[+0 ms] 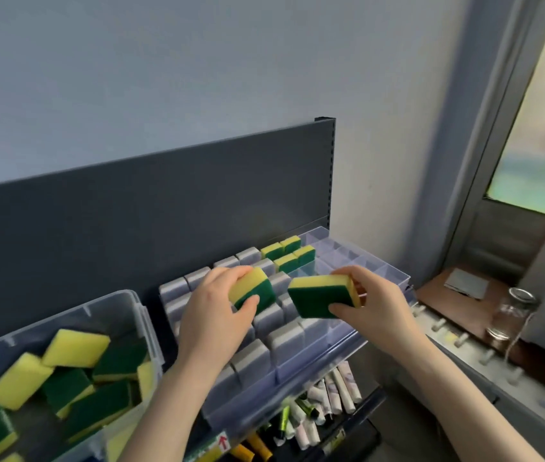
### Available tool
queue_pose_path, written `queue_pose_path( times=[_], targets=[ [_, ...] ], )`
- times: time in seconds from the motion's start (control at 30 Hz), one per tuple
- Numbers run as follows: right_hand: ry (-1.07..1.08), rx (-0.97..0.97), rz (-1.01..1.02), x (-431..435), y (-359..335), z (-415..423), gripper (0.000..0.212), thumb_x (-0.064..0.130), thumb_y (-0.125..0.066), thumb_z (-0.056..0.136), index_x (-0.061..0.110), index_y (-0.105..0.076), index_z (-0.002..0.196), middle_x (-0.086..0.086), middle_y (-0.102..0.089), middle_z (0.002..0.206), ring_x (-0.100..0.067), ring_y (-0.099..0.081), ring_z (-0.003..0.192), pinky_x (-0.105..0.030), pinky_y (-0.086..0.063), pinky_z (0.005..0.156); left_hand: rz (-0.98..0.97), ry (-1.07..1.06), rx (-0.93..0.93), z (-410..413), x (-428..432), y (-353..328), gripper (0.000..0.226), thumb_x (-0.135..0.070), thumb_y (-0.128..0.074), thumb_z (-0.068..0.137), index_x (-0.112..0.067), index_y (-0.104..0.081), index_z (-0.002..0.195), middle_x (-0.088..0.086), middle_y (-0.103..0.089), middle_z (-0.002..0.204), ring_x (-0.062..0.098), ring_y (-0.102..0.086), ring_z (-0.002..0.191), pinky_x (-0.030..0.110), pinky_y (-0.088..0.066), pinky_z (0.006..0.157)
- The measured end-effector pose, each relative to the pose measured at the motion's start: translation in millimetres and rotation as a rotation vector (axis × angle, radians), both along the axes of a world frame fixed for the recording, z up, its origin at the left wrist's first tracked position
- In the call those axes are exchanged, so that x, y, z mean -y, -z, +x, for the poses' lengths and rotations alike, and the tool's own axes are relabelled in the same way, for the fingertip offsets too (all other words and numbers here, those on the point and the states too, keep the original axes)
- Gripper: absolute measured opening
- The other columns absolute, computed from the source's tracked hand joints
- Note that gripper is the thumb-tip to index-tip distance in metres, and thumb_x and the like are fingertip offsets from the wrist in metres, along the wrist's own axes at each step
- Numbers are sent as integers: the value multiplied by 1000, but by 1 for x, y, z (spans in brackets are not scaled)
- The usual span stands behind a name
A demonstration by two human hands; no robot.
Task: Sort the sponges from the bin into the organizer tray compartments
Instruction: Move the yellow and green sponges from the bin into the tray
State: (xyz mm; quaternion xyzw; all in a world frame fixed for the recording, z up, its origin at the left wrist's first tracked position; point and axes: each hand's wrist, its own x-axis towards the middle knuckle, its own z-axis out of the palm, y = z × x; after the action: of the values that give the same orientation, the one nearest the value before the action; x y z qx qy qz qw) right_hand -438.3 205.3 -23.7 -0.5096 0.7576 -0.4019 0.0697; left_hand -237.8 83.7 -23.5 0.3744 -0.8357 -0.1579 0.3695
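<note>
My left hand grips a yellow-and-green sponge over the middle of the clear organizer tray. My right hand holds a second yellow-and-green sponge, green face toward me, just right of the first. Both sponges hang above the compartments, apart from each other. Several grey sponges stand in the tray's left and middle compartments. Several yellow-and-green sponges sit in far compartments. The clear bin at the left holds several loose yellow-and-green sponges.
A dark grey back panel rises behind the shelf. The tray's right compartments hold nothing. Tubes lie on the shelf below. A glass jar stands on a wooden ledge at the right, beside a metal rail with pegs.
</note>
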Motion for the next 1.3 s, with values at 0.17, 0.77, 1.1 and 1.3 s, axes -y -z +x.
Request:
queue_pose_path(
  times=[0.17, 0.77, 1.1, 1.3],
  targets=[
    [6, 20, 2, -16, 13, -51, 45, 14, -75, 73, 34, -57, 109, 15, -60, 96, -8, -55, 90, -11, -38, 67, 35, -32, -11, -48, -16, 9, 37, -23, -71, 83, -32, -62, 118, -15, -56, 107, 1, -52, 82, 8, -35, 62],
    [12, 133, -7, 78, 45, -157, 50, 16, -81, 69, 38, -49, 101, 21, -58, 91, -10, -59, 87, -13, -44, 65, 124, -148, -149, -138, 57, 30, 39, -22, -72, 78, -28, -64, 116, -16, -60, 110, 7, -57, 99, 18, -48, 76],
    [-66, 139, 76, 134, 61, -186, 48, 16, -79, 71, 41, -50, 100, 28, -57, 90, -6, -59, 86, -21, -48, 72, 210, -188, -145, -153, 95, 42, 35, -16, -74, 76, -34, -62, 104, -23, -60, 99, 0, -58, 89, 23, -52, 70],
    [-140, 157, 105, 152, 71, -196, 46, 15, -79, 72, 37, -54, 103, 26, -58, 92, -5, -58, 87, -17, -46, 73, 265, -229, -144, -158, 99, 47, 33, -18, -74, 76, -36, -61, 100, -22, -63, 95, 2, -61, 89, 23, -54, 71]
  ],
)
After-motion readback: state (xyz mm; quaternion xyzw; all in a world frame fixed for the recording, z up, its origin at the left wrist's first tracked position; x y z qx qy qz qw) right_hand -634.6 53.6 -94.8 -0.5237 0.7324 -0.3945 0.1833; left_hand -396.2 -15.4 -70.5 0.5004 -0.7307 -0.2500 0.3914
